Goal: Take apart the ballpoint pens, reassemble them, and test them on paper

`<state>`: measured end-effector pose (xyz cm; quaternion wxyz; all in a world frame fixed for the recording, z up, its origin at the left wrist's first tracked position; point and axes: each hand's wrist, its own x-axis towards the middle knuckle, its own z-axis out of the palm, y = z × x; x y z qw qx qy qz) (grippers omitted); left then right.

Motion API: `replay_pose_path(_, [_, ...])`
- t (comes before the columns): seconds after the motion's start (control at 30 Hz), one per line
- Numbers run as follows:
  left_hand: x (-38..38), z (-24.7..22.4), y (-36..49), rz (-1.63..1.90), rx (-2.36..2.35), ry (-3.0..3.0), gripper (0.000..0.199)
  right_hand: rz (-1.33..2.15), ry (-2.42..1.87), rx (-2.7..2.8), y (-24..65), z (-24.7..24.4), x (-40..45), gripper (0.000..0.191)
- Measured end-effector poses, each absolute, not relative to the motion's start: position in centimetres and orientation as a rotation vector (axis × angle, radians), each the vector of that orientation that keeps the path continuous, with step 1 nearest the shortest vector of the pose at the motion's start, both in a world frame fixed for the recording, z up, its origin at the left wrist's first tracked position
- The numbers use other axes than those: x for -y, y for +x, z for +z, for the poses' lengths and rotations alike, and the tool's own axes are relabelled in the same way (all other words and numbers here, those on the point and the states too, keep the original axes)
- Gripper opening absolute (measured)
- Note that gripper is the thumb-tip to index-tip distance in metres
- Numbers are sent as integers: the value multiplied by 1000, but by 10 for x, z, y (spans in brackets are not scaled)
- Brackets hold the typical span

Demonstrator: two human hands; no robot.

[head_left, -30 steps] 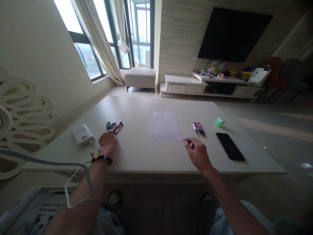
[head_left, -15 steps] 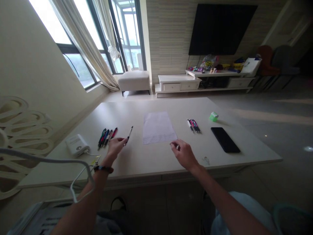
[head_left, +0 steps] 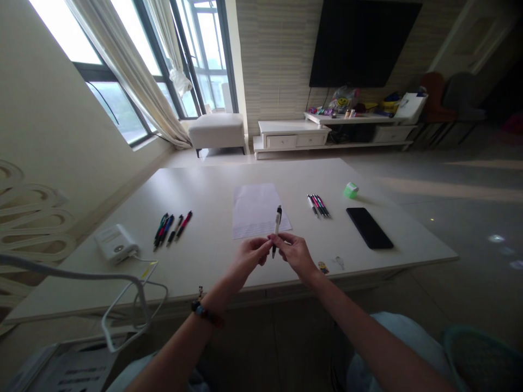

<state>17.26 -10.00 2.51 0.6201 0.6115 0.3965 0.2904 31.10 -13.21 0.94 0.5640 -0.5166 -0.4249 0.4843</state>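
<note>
A white and black pen (head_left: pixel 278 219) stands nearly upright, tip down, in front of the sheet of paper (head_left: pixel 254 207). My right hand (head_left: pixel 293 251) is closed, pinching the pen's lower part between thumb and fingers. My left hand (head_left: pixel 252 253) meets it from the other side, its fingertips closed on the pen as well. To the left lies a loose row of several pens (head_left: pixel 171 230), dark and red ones among them. Another tight group of pens (head_left: pixel 318 206) rests to the right of the paper.
A black phone (head_left: pixel 370 227) and a small green-and-white box (head_left: pixel 351 190) are on the right of the white table (head_left: pixel 204 188). At the left sits a white charger (head_left: pixel 116 243) with a cable. Small stickers (head_left: pixel 323 267) lie near the front edge.
My left hand has carried the pen from the left-hand row over to the middle. My right hand has closed on the pen too. The view has shifted slightly.
</note>
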Motion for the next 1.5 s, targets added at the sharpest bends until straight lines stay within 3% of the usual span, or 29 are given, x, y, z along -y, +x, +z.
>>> replay_pose_path(0.17, [101, 28, 169, 710, -1096, 1763, 38, 1045, -1248, 1130, 322, 13, 132, 41])
replay_pose_path(0.27, [105, 37, 162, 879, -1314, 2370, 36, 1014, -1289, 1334, 330, 21, 134, 38])
replay_pose_path(0.33, [106, 43, 157, 786, -1242, 2755, 35, 1054, -1276, 1469, 333, 25, 137, 36])
replay_pose_path(0.53, [104, 45, 147, 496, -1059, 2948, 23, 1616, -1103, 1307, 330, 24, 143, 49])
replay_pose_path(0.7, [104, 44, 145, 401, -1045, 2985, 26, 1973, -885, 1059, 332, 19, 144, 38])
replay_pose_path(0.83, [106, 44, 143, 333, -959, 2900, 28, 1745, -1068, 1266, 328, 20, 148, 37])
replay_pose_path(1.03, [107, 38, 138, 285, -942, 2666, 22, 802, -1390, 1896, 326, 28, 158, 32])
replay_pose_path(1.2, [106, 38, 138, 370, -1008, 2719, 20, 1067, -1428, 1767, 333, 31, 154, 47])
replay_pose_path(1.3, [105, 39, 138, 358, -1037, 2746, 19, 1091, -1350, 1618, 334, 30, 149, 34])
replay_pose_path(1.5, [103, 38, 137, 366, -1067, 2762, 19, 1238, -1320, 1494, 335, 25, 146, 37])
